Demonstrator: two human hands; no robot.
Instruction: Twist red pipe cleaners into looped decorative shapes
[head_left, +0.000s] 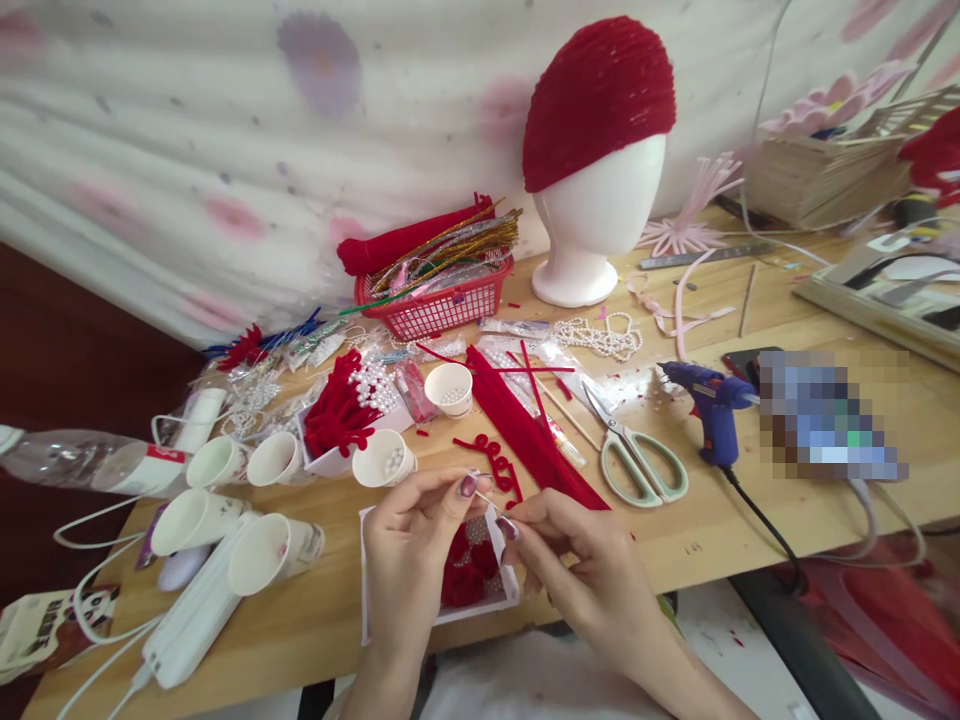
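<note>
While we look down from the head camera, the parts of the scene read as follows.

Left hand (409, 540): we see it raised over the near table edge, thumb and forefinger pinched together on one end of a thin wire (486, 498); the other fingers curl loosely.

Right hand (581, 560): we see its fingertips closed on the other end of the same wire, just beside the left hand, the two almost touching.

Thin wire: we find it short and pale, held between both hands above the white tray (480, 600); whether a bead sits on it we cannot tell.

White tray: we note it directly under the hands, holding red flower-like pieces (466, 575) and some pearls.

Curled red pipe cleaner (495, 462): we place it on the table just beyond the fingertips.

Red pipe cleaner bundle (525, 430): we see it lying diagonally behind the right hand.

Paper cup of pearl beads (384, 460): we place it near the left hand, tipped toward us.

Scissors (637, 455): we see them with pale green handles, right of the bundle.

Glue gun (709, 400): we see it blue, standing right of the scissors, its black cord running off the table edge.

Foam head (596, 215): we note it at the back, wearing a red cap (596, 95).

Red basket (439, 300): we see it left of the foam head, filled with gold and red stems.
</note>
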